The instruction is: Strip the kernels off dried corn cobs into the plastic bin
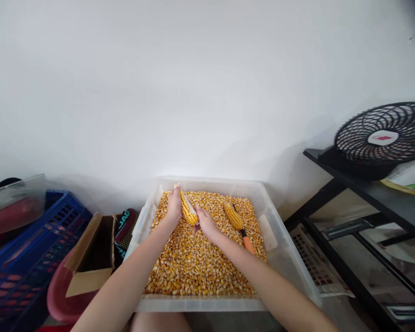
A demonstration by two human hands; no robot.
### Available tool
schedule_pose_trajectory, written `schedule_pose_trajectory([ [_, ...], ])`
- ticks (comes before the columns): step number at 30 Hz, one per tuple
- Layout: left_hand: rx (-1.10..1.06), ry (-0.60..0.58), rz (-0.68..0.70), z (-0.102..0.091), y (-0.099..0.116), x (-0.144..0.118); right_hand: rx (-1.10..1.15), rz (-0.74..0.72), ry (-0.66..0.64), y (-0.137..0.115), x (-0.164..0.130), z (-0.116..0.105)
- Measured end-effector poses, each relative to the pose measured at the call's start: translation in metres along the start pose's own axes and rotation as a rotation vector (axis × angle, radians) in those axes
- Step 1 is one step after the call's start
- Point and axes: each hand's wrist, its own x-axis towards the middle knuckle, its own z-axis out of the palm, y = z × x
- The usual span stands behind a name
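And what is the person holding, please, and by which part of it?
A partly stripped corn cob, held by its far end in the left hand. The right hand is at its near end; whether it also grips is unclear.

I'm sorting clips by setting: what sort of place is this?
Probably a home storage corner: a blue plastic crate, an open cardboard box and a black fan sit near a white wall.

perhaps a home storage area: fan (383,138), blue crate (31,258), cardboard box (89,282).

corn cob (187,210) | yel, pt. shelled, pale strip bare | tilted | abv loose kernels (193,267)
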Motion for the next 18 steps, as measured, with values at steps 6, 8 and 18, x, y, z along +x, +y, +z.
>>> schedule_pose_trajectory([
  [6, -0.077, 0.063, -0.092, -0.006, 0.001, 0.010, -0.143, -0.200, -0.093, -0.005, -0.006, -0.003],
  [8, -0.089, 0.063, -0.072, -0.008, -0.002, 0.013, -0.205, -0.241, -0.059, 0.000, -0.008, 0.000],
  [18, -0.055, 0.068, -0.078, -0.008, -0.009, 0.016, -0.001, -0.029, 0.083, 0.001, 0.000, 0.005],
])
